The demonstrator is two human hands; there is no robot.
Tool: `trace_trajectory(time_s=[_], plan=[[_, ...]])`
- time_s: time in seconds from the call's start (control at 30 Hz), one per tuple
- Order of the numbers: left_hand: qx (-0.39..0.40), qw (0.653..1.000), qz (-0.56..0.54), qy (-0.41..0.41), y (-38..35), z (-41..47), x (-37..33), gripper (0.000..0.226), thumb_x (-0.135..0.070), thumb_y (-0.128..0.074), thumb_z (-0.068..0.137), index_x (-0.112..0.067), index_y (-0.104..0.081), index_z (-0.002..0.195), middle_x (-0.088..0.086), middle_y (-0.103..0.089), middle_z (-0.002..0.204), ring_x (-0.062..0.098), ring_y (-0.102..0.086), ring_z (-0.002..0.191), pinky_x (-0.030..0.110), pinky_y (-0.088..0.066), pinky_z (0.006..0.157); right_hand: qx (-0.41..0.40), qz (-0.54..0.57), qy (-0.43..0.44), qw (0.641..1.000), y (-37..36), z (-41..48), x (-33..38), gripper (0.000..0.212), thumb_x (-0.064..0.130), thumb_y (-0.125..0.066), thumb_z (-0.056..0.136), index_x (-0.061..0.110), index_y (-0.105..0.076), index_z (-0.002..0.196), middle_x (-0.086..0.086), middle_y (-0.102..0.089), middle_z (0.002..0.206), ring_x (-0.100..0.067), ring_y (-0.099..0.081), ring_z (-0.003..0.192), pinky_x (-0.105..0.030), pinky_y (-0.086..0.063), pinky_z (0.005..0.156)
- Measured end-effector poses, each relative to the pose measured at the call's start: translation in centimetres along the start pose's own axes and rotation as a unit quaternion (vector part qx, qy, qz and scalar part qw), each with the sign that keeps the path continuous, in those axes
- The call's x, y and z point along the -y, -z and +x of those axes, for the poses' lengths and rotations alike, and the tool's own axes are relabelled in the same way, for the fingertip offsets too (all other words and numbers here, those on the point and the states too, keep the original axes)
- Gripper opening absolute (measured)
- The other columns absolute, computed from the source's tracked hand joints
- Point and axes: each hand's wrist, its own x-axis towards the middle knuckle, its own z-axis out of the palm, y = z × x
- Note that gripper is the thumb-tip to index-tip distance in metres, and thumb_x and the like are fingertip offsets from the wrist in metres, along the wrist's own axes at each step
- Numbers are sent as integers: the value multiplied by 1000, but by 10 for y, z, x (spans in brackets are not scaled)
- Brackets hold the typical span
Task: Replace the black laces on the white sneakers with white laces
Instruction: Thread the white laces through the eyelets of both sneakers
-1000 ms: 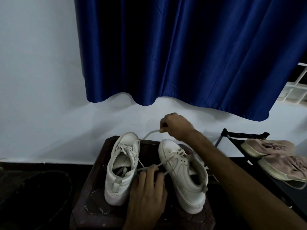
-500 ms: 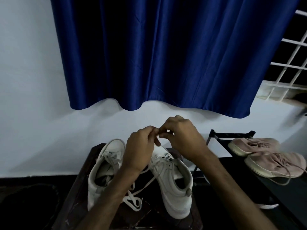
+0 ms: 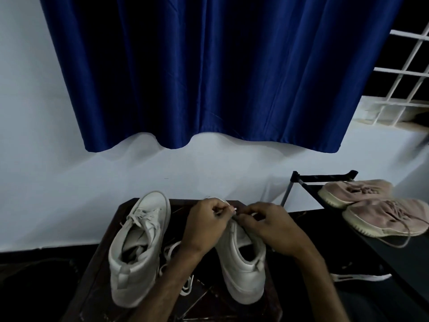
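Both hands, left hand [image 3: 204, 225] and right hand [image 3: 270, 225], pinch the white lace [image 3: 234, 209] above the sneaker [image 3: 243, 270] standing on the tabletop [image 3: 97, 282] at lower centre of the frame; being probably light, limp and slippery, the lace is best held near its stiffer tip.

Your white sneakers [image 3: 243, 270] look smooth and matt, like leather; the stool [image 3: 97, 282] is dark, scuffed wood; the blue curtain [image 3: 220, 77] is sheeny cloth; the pink shoes [image 3: 383, 219] look like soft, napped fabric.

No readable text, labels or brands.
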Motion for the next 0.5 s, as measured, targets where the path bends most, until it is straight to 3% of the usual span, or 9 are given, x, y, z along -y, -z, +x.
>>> trace_trajectory(time_s=[0.07, 0.13, 0.2, 0.33, 0.5], plan=[[10, 999, 31, 18, -5, 1, 5, 11, -27, -72, 82, -20, -76, 75, -9, -74, 74, 5, -70, 77, 27, -54, 69, -62, -19, 10, 998, -9, 1, 0, 18, 29, -62, 89, 17, -73, 80, 2, -70, 79, -8, -64, 73, -33, -50, 71], [6, 997, 63, 42, -5, 2, 9, 15, -36, -72, 80, -23, -75, 74, -9, -73, 72, 9, -71, 78, 30, -54, 67, -89, 8, 2, 996, -14, 1, -6, 25, 20, -57, 89, 12, -62, 66, 2, -61, 62, -3, -56, 59, -31, -45, 63], [8, 994, 88, 57, -5, 3, 10, 19, -41, -71, 80, -24, -75, 74, -9, -73, 72, 12, -71, 79, 30, -53, 67, -96, 43, -21, 994, -16, 2, -12, 36, 12, -54, 91, 19, -46, 57, 6, -45, 51, -2, -42, 50, -30, -35, 58], [4, 989, 126, 78, -9, 3, 6, 18, -44, -70, 79, -27, -76, 79, -10, -73, 75, 12, -70, 80, 31, -55, 71, -102, 86, -42, 990, -23, 3, -22, 37, 10, -51, 92, 16, -38, 58, 4, -37, 53, -2, -31, 53, -32, -30, 55], [11, 987, 137, 83, -16, 5, 4, 20, -45, -70, 81, -26, -76, 83, -10, -74, 81, 14, -70, 84, 32, -55, 75, -110, 102, -49, 988, -24, 4, -28, 29, 12, -50, 93, 2, -49, 66, -14, -52, 62, -7, -40, 60, -39, -43, 59]])
